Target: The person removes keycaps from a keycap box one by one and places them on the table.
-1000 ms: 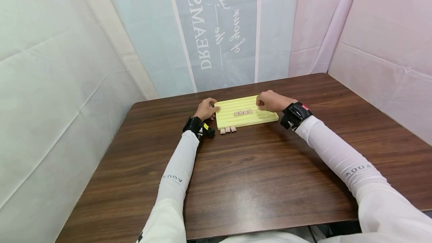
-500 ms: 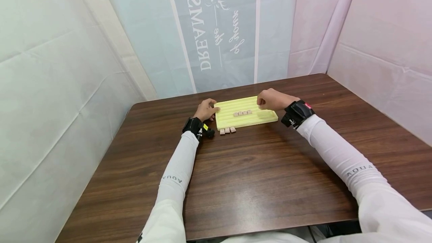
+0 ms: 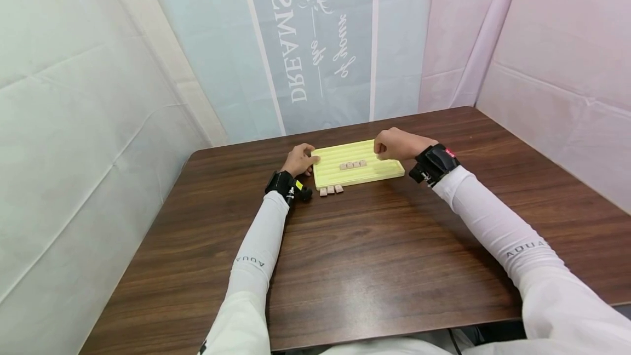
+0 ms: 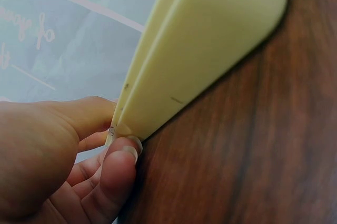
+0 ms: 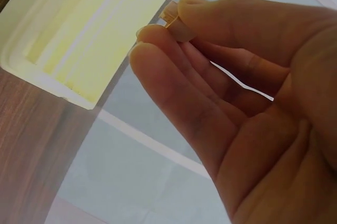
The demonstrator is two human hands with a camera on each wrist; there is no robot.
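My left hand [image 3: 298, 160] grips the left end of a yellow ridged keycap tray [image 3: 340, 153]; in the left wrist view, thumb and fingertips pinch the edge of the tray [image 4: 205, 40]. Over the tray's right part, my right hand [image 3: 398, 144] pinches a small pale keycap [image 5: 179, 27] between thumb and fingertips. That keycap is hidden in the head view. A short row of beige keycaps [image 3: 353, 165] sits in a groove near the tray's middle. Just in front of the tray, 3 more keycaps [image 3: 331, 190] lie on the table.
The tray lies on a brown wood-grain table [image 3: 374, 256], towards its far edge. Behind the table hangs a light blue curtain [image 3: 325, 43] with mirrored lettering. White cloth walls [image 3: 74, 97] stand at both sides. A black camera [image 3: 304, 194] juts from the left wrist.
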